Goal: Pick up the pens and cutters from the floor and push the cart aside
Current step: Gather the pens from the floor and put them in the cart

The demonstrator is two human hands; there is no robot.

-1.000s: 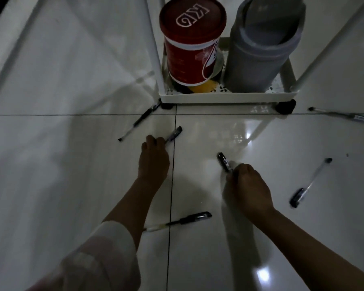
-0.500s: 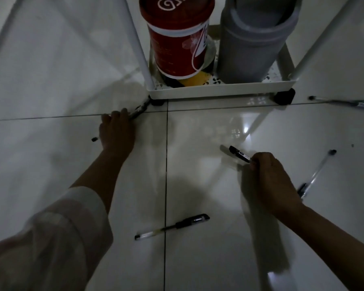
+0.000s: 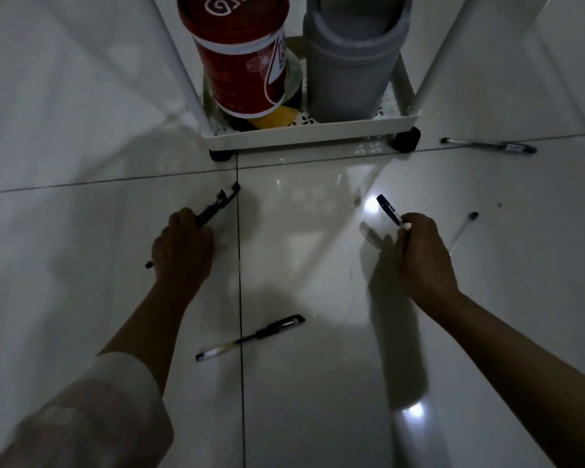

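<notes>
Left hand (image 3: 183,246): closed around a bundle of dark items (image 3: 217,206); at least two shafts show, exact count and type cannot be told. Long axis runs from lower left to upper right; one tip (image 3: 148,264) sticks out below the hand.
Right hand (image 3: 419,251): fingers pinched on one dark pen or cutter (image 3: 389,208), type cannot be told. It is held above the floor and points up and to the left.
Floor pen, centre (image 3: 250,337): one, lying flat across the tile joint between the two forearms. Long axis near horizontal, dark grip end to the upper right, clear end to the lower left.
Floor pen, far right (image 3: 488,146): one, beside the cart's right wheel, axis near horizontal.
Floor pen, right (image 3: 463,231): one, clear barrel, dark cap pointing up, partly hidden behind the right hand.
Pens loose on floor: three counted.
Cart (image 3: 311,131): white, on the floor beyond both hands; its bottom tray carries one red canister (image 3: 240,62) and one grey bin (image 3: 348,62).
</notes>
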